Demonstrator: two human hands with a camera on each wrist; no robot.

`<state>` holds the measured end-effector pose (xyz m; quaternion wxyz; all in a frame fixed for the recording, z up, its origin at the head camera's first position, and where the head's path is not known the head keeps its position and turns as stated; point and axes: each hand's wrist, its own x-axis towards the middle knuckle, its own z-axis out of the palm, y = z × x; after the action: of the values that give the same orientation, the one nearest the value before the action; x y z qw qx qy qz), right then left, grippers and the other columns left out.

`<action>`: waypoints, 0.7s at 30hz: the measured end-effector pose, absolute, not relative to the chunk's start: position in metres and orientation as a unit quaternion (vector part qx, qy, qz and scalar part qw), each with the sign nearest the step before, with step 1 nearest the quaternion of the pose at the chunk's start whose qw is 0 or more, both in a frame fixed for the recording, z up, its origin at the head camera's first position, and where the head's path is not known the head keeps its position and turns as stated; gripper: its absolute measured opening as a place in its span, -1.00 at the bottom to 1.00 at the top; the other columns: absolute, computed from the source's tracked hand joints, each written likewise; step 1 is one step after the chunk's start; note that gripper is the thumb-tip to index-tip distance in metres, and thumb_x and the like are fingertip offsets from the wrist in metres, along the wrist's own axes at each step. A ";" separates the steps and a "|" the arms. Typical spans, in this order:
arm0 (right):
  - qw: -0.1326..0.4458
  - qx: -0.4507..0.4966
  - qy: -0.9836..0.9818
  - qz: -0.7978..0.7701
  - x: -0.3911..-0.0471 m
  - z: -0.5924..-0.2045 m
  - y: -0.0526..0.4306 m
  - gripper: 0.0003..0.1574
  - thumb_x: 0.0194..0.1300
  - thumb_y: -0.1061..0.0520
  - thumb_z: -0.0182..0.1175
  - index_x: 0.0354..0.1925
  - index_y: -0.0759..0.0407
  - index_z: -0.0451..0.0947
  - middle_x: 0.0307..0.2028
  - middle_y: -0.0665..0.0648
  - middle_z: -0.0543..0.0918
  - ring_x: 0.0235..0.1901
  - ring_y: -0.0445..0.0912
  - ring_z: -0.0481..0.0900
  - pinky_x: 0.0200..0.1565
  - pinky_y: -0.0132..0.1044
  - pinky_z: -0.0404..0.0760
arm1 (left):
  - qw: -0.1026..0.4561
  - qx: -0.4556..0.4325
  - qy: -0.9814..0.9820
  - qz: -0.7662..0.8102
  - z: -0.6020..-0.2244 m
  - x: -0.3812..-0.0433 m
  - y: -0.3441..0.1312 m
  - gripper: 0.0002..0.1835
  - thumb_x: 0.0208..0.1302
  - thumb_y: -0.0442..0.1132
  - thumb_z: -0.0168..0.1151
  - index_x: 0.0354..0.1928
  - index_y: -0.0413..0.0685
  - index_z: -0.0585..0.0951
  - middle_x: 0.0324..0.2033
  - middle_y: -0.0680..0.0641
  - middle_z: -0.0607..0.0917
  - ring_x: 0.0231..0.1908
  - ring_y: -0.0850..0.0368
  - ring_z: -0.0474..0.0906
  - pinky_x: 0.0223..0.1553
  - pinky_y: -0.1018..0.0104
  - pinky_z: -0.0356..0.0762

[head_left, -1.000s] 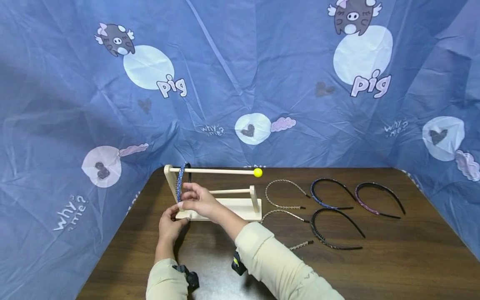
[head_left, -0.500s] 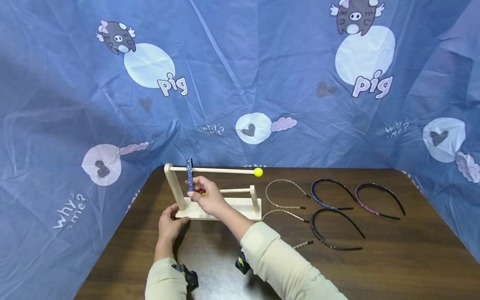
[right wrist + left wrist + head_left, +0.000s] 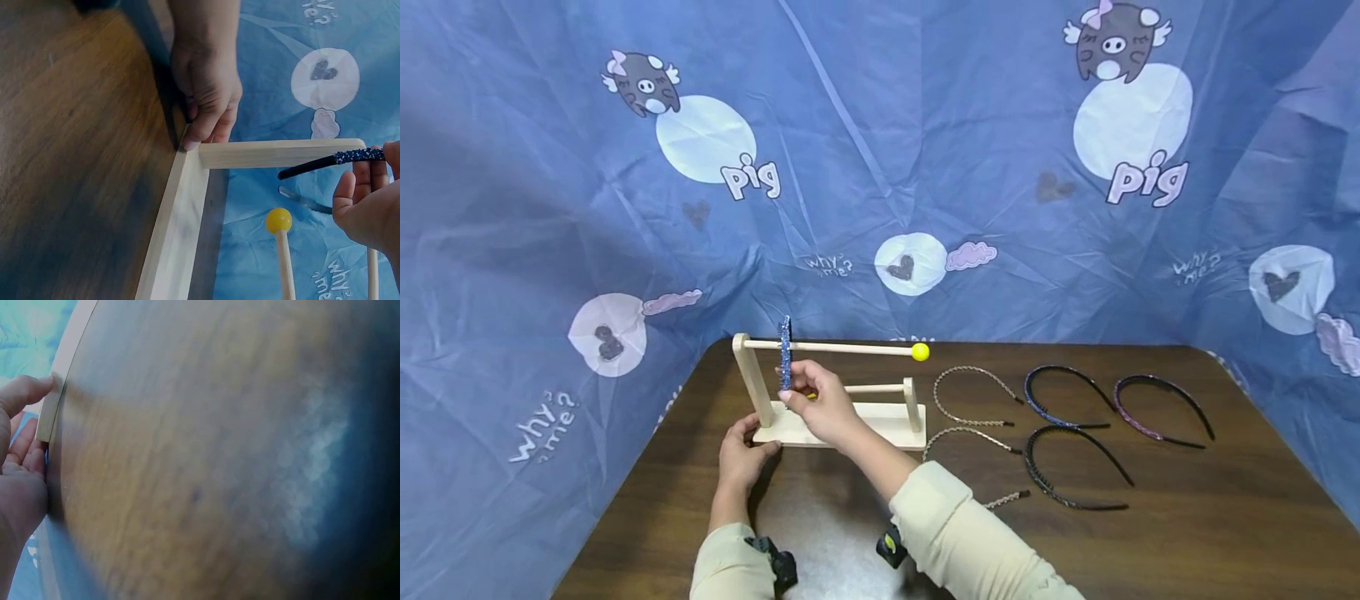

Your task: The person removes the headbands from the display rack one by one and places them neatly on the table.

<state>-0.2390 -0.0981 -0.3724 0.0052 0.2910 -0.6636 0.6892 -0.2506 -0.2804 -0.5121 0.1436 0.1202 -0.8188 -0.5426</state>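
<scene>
A pale wooden headband rack (image 3: 880, 421) stands on the table, with a tall post at its left end and an upper rod tipped by a yellow ball. My left hand (image 3: 745, 458) grips the left end of its base, thumb on the front edge, as the left wrist view also shows. A blue glittery headband (image 3: 786, 358) loops over the upper rod, a short way right of the tall post. My right hand (image 3: 827, 408) pinches its near side low down, between thumb and fingers. In the right wrist view its black tips (image 3: 306, 169) point toward the base.
Right of the rack lie gold braided headbands (image 3: 973, 369), another blue headband (image 3: 1037, 404), a black one (image 3: 1037, 471) and a purple one (image 3: 1131, 417). The lower rod's yellow ball (image 3: 279, 220) faces the tall post. A blue printed cloth (image 3: 850, 167) hangs behind the table.
My right hand has slid the blue headband rightward along the upper rod, away from the tall post. My left hand keeps its grip on the base. The view has tilted slightly.
</scene>
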 end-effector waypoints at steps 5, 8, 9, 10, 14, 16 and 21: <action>0.018 0.280 -0.655 0.702 -0.238 -0.371 -0.088 -0.66 0.17 0.47 0.11 -0.04 0.51 0.44 -0.32 0.42 0.58 -0.40 -0.13 0.47 -0.35 -0.45 0.44 | 0.140 0.125 -0.823 -0.537 -0.513 -0.251 -0.279 -0.38 -0.07 -0.56 0.31 0.13 -0.41 0.40 -0.05 -0.36 0.44 -0.08 -0.18 0.38 -0.07 0.12 0.26; 0.028 0.273 -0.645 0.713 -0.238 -0.368 -0.083 -0.66 0.17 0.48 0.10 -0.03 0.50 0.44 -0.31 0.45 0.57 -0.40 -0.14 0.47 -0.34 -0.44 0.44 | 0.134 0.125 -0.821 -0.540 -0.512 -0.252 -0.281 -0.37 -0.07 -0.56 0.30 0.14 -0.41 0.38 -0.02 -0.37 0.42 -0.05 -0.19 0.37 -0.05 0.10 0.26; 0.030 0.269 -0.640 0.719 -0.240 -0.371 -0.082 -0.65 0.17 0.47 0.11 -0.03 0.49 0.44 -0.32 0.43 0.58 -0.39 -0.11 0.48 -0.34 -0.44 0.45 | 0.133 0.125 -0.821 -0.541 -0.512 -0.252 -0.282 -0.37 -0.07 -0.56 0.30 0.15 -0.41 0.38 -0.02 -0.37 0.42 -0.05 -0.19 0.37 -0.05 0.10 0.26; 0.031 0.266 -0.632 0.727 -0.243 -0.373 -0.081 -0.65 0.17 0.47 0.11 -0.02 0.49 0.44 -0.31 0.43 0.58 -0.39 -0.11 0.50 -0.32 -0.43 0.46 | 0.130 0.128 -0.821 -0.541 -0.511 -0.253 -0.282 -0.36 -0.06 -0.56 0.31 0.16 -0.40 0.38 -0.01 -0.35 0.41 -0.04 -0.18 0.36 -0.04 0.11 0.25; 0.038 0.259 -0.602 0.754 -0.249 -0.381 -0.075 -0.65 0.15 0.48 0.11 -0.04 0.51 0.43 -0.32 0.40 0.59 -0.37 -0.12 0.53 -0.29 -0.39 0.48 | 0.126 0.133 -0.822 -0.540 -0.510 -0.252 -0.281 -0.35 -0.06 -0.56 0.30 0.17 -0.39 0.37 -0.01 -0.34 0.39 -0.03 -0.19 0.34 -0.03 0.08 0.23; 0.041 0.254 -0.596 0.760 -0.248 -0.382 -0.070 -0.65 0.15 0.48 0.11 -0.04 0.52 0.42 -0.31 0.41 0.58 -0.38 -0.17 0.52 -0.29 -0.38 0.47 | 0.123 0.136 -0.822 -0.538 -0.511 -0.252 -0.279 -0.35 -0.05 -0.56 0.31 0.17 -0.39 0.37 -0.01 -0.34 0.39 -0.03 -0.18 0.33 -0.03 0.08 0.22; 0.050 0.245 -0.600 0.760 -0.247 -0.383 -0.059 -0.64 0.18 0.47 0.11 -0.02 0.51 0.43 -0.29 0.44 0.57 -0.34 -0.09 0.52 -0.27 -0.40 0.46 | 0.130 0.134 -0.825 -0.533 -0.513 -0.252 -0.278 -0.37 -0.07 -0.55 0.31 0.15 -0.40 0.39 -0.04 -0.35 0.42 -0.07 -0.17 0.34 -0.08 0.13 0.22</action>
<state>-0.2474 -0.0588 -0.3832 0.0501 0.2448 -0.6002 0.7598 -0.2518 -0.2777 -0.5126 0.1303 0.1340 -0.8254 -0.5327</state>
